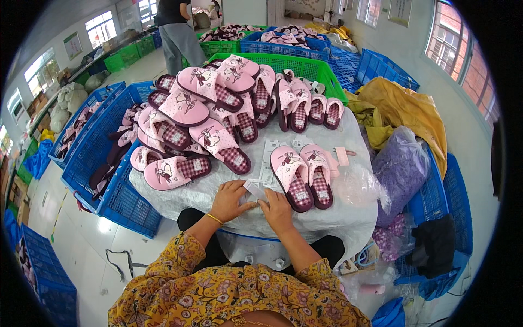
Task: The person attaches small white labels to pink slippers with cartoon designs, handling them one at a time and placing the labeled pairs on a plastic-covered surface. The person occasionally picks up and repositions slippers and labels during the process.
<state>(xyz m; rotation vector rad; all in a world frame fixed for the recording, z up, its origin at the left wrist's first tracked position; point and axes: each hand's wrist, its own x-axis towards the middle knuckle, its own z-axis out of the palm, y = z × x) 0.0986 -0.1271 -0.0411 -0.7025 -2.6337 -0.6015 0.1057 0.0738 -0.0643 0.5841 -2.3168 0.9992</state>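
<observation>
Near the front edge of the covered table, I hold a small white label point(254, 189) between my two hands. My left hand point(230, 200) pinches one side of it with thumb and fingers. Closed at the label's other side is my right hand point(277, 210). Just beyond it stands a pair of pink slippers point(286, 162) with plaid insoles, toes pointing away from me. Printed white sheets point(268, 173) lie flat behind the label. To the left and behind, many more slippers point(192, 110) are heaped, showing pink uppers with a cartoon animal and dark soles.
Blue crates point(126, 210) with slippers stand on the left. A green crate point(321, 73) is behind the heap. Clear plastic bags point(359, 188) and pink tags point(342, 156) lie on the table's right. Beyond are a purple bag point(400, 169) and yellow cloth point(408, 103). A person point(180, 32) stands far back.
</observation>
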